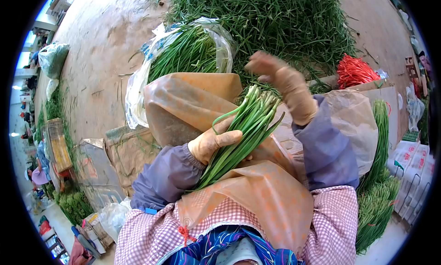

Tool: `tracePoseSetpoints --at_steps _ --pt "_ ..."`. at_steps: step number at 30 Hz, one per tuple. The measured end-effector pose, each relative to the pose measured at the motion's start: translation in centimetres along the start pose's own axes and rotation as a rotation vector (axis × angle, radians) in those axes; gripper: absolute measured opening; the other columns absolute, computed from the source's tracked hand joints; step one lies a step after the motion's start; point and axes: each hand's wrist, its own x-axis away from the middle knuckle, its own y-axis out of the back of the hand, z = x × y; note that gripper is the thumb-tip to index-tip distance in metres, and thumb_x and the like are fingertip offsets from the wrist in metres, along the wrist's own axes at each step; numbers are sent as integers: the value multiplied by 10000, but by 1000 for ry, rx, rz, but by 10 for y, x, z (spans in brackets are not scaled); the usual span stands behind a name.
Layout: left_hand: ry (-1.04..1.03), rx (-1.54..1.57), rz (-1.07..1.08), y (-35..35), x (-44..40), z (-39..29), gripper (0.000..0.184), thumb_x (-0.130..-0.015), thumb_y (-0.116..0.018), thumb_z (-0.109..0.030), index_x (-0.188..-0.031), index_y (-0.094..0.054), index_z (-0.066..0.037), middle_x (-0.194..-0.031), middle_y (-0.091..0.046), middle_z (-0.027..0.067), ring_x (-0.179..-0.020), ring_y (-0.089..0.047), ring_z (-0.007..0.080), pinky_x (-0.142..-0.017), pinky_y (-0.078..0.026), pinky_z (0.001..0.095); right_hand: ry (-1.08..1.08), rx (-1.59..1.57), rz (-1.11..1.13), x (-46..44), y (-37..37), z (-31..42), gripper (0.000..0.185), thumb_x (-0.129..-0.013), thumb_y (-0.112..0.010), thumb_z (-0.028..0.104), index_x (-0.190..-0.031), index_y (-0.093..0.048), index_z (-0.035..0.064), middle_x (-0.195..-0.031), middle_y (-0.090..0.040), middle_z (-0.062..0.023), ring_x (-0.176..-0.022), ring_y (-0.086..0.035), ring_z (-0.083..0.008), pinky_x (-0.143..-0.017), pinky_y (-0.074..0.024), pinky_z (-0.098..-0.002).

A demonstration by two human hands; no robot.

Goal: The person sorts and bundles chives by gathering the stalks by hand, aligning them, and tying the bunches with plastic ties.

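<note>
A bunch of long green stalks (245, 132) with pale ends up lies over my lap, on an orange-spotted plastic apron (275, 196). My left hand (216, 141), in a tan glove, is wrapped round its middle, thumb on top. My right hand (285, 83), gloved too and blurred by motion, is raised just above and right of the pale ends, apart from them. Its fingers point to the upper left, and nothing shows in them. Beyond my knees stands an open plastic bag (138, 97) full of loose green stalks (188, 51).
A big heap of green leaves (285, 21) covers the floor ahead. Red ties (356, 72) lie at the right, above tied green bundles (376, 205) and white crates (411, 168). On the left are a yellow crate (59, 143) and a person in pink (39, 175).
</note>
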Motion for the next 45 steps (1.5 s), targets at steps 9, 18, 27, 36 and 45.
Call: tracePoseSetpoints --at_steps 9,18,27,36,45 --pt "-124 -235 -58 -8 -9 0 684 -917 -652 -258 -1480 -308 -79 -1285 -549 82 -1083 -586 193 -913 -505 345 -105 -523 -359 67 -51 -24 829 -858 -676 500 -1482 -274 133 -1320 -520 -187 -1202 -540 -295 -1041 -436 -441" --pt "-53 -609 -68 -8 -9 -21 719 -897 -686 -236 -1460 -307 3 -1323 -518 115 -1208 -485 198 -1046 -380 344 -32 -445 -419 12 -42 -1 502 -830 -715 81 -1276 -487 56 -810 -680 -96 -703 -674 -184 -661 -573 -300" --pt "161 -883 -107 -2 9 -41 626 -858 -648 -144 -1418 -398 -19 -1083 -660 94 -898 -636 163 -832 -513 303 427 -256 -769 23 165 57 383 -891 -645 51 -1255 -526 49 -847 -622 -73 -770 -646 -204 -738 -581 -391" --pt "-527 -1045 -437 -38 -1 -55 378 -908 -603 -54 -1268 -544 40 -1065 -650 88 -908 -616 123 -820 -498 251 554 -41 -882 42 134 64 356 -849 -682 0 -1182 -565 43 -802 -664 -143 -651 -663 -228 -605 -580 -352" --pt "81 -464 215 -55 -64 -32 703 -961 -429 -604 -1260 -577 15 -1178 -650 162 -1080 -622 249 -951 -478 381 800 405 -731 36 20 71 393 -877 -660 42 -1244 -518 29 -802 -661 -126 -744 -648 -209 -663 -540 -324"
